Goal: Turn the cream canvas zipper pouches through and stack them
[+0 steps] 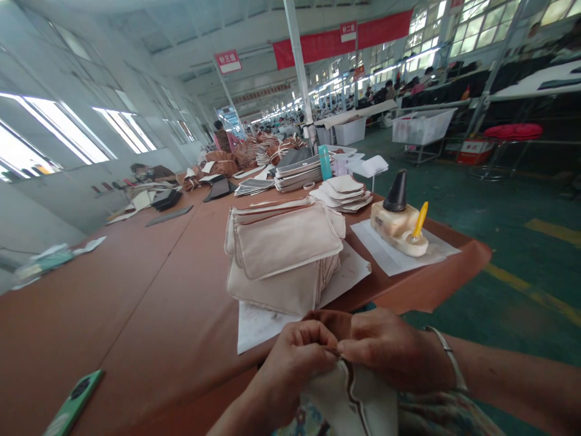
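Just past the table's front edge, my left hand [297, 366] pinches the edge of a cream piece with a brown seam [351, 396]. My right hand [393, 348] grips the same edge right beside it, its fingertips nearly touching the left ones. The piece hangs down over my lap, and a brown part of it shows behind my fingers. Beyond my hands, a thick pile of pale fabric pieces [290, 239] lies on white paper [254, 330] on the brown table [149, 290].
At the right, a pale block [394, 221] carries a black cone [396, 192] and a yellow-handled tool [420, 219]. A green phone [75, 402] lies at the lower left. Further back are more stacks [342, 192], a teal box [324, 162] and a person bent over the table [152, 173].
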### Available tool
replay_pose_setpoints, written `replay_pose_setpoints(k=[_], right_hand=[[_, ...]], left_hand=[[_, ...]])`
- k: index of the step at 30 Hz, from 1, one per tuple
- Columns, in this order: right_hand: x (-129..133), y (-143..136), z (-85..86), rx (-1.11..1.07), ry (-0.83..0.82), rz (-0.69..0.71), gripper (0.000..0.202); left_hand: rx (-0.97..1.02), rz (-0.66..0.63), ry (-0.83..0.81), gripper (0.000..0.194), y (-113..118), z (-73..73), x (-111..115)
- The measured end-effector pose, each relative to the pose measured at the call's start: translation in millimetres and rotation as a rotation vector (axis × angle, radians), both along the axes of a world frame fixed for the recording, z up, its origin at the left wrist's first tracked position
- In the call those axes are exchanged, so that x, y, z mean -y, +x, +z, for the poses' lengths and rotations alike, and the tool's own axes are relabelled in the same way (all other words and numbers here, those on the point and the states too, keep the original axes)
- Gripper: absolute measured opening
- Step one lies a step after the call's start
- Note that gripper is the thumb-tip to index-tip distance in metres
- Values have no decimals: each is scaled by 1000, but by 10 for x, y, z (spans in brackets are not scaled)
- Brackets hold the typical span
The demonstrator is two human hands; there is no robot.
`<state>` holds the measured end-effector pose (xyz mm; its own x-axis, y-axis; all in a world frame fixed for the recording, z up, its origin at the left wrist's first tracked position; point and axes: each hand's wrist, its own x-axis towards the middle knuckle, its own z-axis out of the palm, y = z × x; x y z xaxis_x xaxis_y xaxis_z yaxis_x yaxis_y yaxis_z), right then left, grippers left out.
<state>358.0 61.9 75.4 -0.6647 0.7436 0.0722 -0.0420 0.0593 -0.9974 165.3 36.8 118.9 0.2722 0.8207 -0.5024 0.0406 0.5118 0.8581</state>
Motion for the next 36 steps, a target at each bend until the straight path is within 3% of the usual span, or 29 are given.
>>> replay_pose_setpoints(k=[3, 7, 10, 14, 19, 22, 28, 30, 33, 36], right_hand=[[-46, 29, -38, 106, 153, 12, 38], [-80, 99, -125, 248, 450, 1, 37], [-50, 151, -122, 207, 551, 42, 35], [-53, 199, 28, 41, 276, -45, 44], [-156, 221, 278, 41, 30, 150, 47], [-148, 193, 285, 9, 1, 169, 44], [-111, 130, 28, -148, -104, 173, 44], [-160, 155, 49, -97, -31, 214, 43], [-243, 184, 190, -9, 71, 265, 42], [-286, 159, 260, -57, 42, 256, 42]], left_hand=[[87, -17, -19, 22, -34, 9, -7], [12, -2, -48, 35, -24, 17, 4], [8, -56, 21, 36, -29, 19, 16], [-44, -153, 191, 35, -97, 18, 20], [-119, -183, 203, 36, -159, 47, 30], [-50, -168, 157, 36, -126, 61, 44], [171, -63, 98, 36, -20, -28, 97], [110, -83, 169, 36, -15, -27, 81], [-123, -173, 411, 33, -16, 64, 33], [-282, -239, 564, 31, -36, 191, 9]])
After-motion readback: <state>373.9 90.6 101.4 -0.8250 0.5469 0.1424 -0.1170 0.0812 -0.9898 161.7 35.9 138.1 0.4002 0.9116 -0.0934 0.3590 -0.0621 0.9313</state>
